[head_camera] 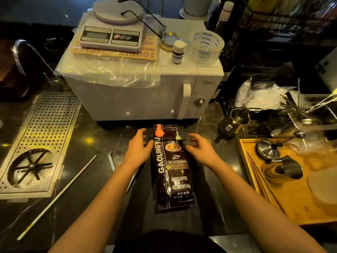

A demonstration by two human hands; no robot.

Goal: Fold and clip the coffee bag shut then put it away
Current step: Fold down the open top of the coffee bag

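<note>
A dark brown coffee bag point(172, 172) with white lettering lies flat on the dark counter, its top end pointing away from me toward the microwave. My left hand point(139, 148) hovers at the bag's upper left edge with the fingers apart, the thumb near or touching the bag. On the other side my right hand point(199, 147) is held the same way, fingers spread and curled toward the bag's upper right edge. Neither hand grips the bag. No clip can be made out in view.
A white microwave point(142, 92) stands just beyond the bag, carrying a kitchen scale point(111, 36), a tape roll point(205, 47) and a small bottle point(177, 52). A perforated metal drip tray point(38, 143) lies left, a wooden tray point(291, 201) with steel pitchers right. A thin white stick point(56, 197) lies front left.
</note>
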